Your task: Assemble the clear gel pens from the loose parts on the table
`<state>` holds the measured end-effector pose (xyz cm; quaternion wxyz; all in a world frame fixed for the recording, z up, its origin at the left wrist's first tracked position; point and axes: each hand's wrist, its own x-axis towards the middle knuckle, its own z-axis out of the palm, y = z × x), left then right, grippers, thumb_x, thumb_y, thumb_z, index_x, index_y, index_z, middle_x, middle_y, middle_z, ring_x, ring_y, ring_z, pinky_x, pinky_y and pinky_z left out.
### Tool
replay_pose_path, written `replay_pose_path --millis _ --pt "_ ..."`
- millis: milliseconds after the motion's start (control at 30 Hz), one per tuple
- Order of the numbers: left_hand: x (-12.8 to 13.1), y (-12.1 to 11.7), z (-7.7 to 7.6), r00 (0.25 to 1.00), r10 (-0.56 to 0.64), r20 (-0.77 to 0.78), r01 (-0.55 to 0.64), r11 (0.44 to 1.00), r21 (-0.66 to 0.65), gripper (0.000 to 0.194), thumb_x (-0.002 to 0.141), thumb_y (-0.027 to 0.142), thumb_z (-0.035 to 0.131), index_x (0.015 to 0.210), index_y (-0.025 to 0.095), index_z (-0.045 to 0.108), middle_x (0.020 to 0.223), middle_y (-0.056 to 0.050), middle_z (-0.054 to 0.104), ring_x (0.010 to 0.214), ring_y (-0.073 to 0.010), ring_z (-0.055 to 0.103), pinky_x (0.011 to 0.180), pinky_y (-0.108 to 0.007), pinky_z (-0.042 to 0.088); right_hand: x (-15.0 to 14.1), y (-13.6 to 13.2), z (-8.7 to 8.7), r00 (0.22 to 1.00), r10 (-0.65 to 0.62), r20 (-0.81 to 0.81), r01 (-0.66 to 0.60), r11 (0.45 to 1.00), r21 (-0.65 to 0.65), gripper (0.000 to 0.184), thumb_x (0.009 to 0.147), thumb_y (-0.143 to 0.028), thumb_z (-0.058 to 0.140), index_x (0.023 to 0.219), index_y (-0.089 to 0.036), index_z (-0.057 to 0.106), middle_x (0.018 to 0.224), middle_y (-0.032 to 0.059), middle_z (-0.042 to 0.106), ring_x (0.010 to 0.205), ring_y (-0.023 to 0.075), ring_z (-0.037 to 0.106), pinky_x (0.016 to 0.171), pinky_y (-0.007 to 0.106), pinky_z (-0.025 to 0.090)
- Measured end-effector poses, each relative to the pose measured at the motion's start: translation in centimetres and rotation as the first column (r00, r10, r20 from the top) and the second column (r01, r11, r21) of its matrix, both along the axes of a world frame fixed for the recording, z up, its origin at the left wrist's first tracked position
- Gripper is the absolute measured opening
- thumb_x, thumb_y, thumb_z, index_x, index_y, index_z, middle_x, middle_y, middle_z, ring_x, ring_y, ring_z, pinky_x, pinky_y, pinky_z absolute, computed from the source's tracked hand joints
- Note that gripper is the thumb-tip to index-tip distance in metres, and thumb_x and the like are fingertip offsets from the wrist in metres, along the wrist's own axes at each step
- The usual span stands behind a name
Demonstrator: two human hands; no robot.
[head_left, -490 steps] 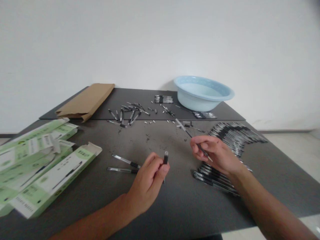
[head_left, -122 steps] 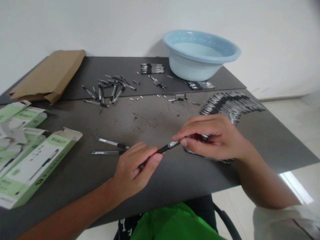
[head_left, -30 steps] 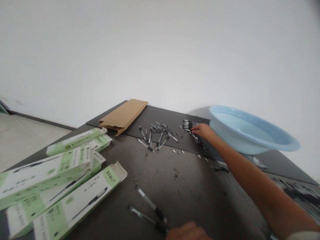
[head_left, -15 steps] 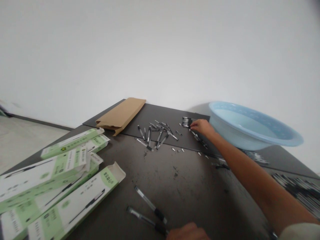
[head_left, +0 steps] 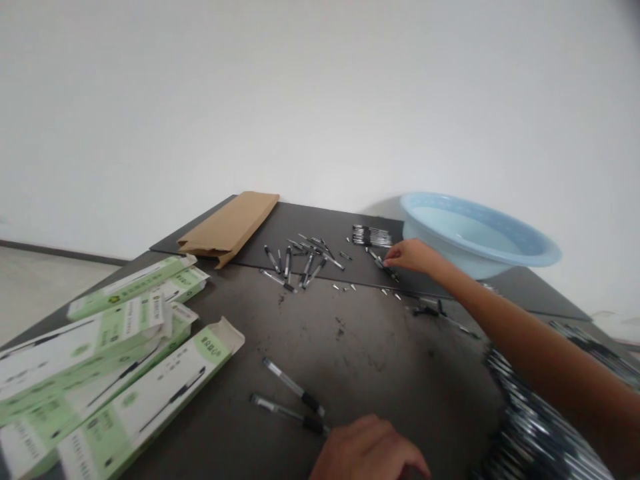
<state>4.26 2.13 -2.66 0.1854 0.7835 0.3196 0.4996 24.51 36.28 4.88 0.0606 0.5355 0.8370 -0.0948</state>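
My right hand (head_left: 409, 257) reaches across the dark table, its thumb and fingers pinched on a pen (head_left: 381, 264) in a small group of black-gripped clear pens. Just behind it lies a neat row of pens (head_left: 371, 235). Low in the view, my left hand (head_left: 370, 450) is curled with its knuckles up, and whatever is inside its fingers is hidden. Beside it on the table are two clear pens with black grips, one the upper pen (head_left: 294, 385), the other the lower pen (head_left: 287, 412), whose end meets the hand.
Green-and-white pen boxes (head_left: 165, 393) pile up at left, near a brown paper envelope (head_left: 230, 227). Scattered pens (head_left: 305, 260) and small metal tips (head_left: 353, 287) occupy the middle. A blue basin (head_left: 450, 250) stands at back right; a large heap of pens (head_left: 535, 427) is at front right.
My right hand has shifted from the neat row to the small pen group in front of it. More of my left hand shows. The view has shifted, revealing the front-right heap.
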Motion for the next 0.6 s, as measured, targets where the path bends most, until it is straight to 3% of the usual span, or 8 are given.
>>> replay_pose_path --millis 200,600 --pt "-0.65 -0.01 0.02 0.996 -0.076 -0.049 0.073 0.996 -0.058 0.053 0.113 0.060 0.037 0.094 0.021 0.068 0.069 0.000 0.072 0.061 -0.0121 0.064 0.054 -0.023 0.040 -0.05 -1.28 0.00 0.999 0.009 0.031 -0.007 0.998 -0.070 0.027 0.103 -0.039 0.069 0.118 -0.018 0.073 0.122 0.0076 0.074 0.106 0.0244 0.073 0.093 0.043 0.062" --pt "-0.51 -0.32 -0.20 0.995 -0.083 -0.057 0.079 0.995 -0.055 0.051 0.113 0.058 0.039 0.093 0.021 0.067 0.071 -0.001 0.073 0.061 -0.0126 0.065 0.054 -0.024 0.041 -0.32 -1.22 -0.09 0.984 -0.023 0.178 0.050 0.988 -0.145 0.027 0.103 -0.041 0.069 0.117 -0.018 0.073 0.123 0.0079 0.074 0.107 0.0244 0.072 0.093 0.043 0.061"
